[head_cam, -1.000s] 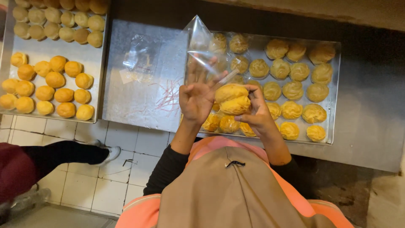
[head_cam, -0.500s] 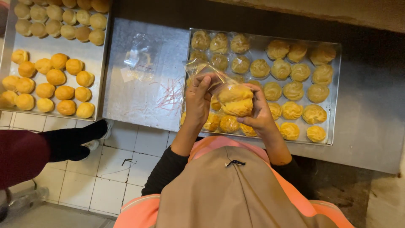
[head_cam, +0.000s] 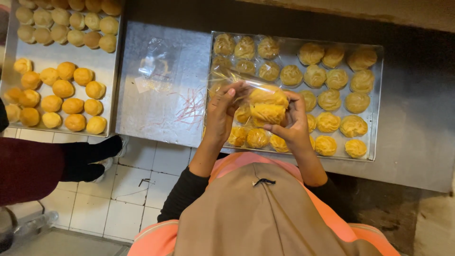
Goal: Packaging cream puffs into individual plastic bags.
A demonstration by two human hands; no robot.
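Bag: a clear bag [head_cam: 258, 97] with two yellow puffs [head_cam: 268, 106] inside, held above the near-left part of the right tray [head_cam: 377, 102], not touching it.
Left hand: the left hand [head_cam: 222, 114] is closed on the bag's left edge, thumb and fingers pinching the film near its top.
Right hand: the right hand [head_cam: 291, 121] wraps the bag's right side, fingers curled round the puffs from beneath and behind.
Right tray: metal, with rows of swirled puffs [head_cam: 332, 99] filling most of it; the far-left corner shows bare metal under the bag's loose film. Its near rim lies just beyond the person's chest.
Room on the tray: puffs sit close together, little bare metal between them; the row nearest the near rim runs right under both hands.
Sheet: a bare metal sheet [head_cam: 163, 114] lies just left of the right tray, edges touching or nearly so; this is the widest open surface.
On the sheet: spare clear bags [head_cam: 156, 71] at its far part, red ties [head_cam: 192, 104] near the right tray's left rim.
Left tray: a tray [head_cam: 54, 57] left of the sheet, well apart from the right tray, holds smooth round buns [head_cam: 61, 102].
Floor: white tiles [head_cam: 137, 189] below the sheet's near edge.
Other person: a dark red leg [head_cam: 28, 170] with a black sock [head_cam: 87, 156] stands on the tiles, left of the right tray and near the left tray's near edge.
Counter: dark counter [head_cam: 417, 123] runs right of the right tray.
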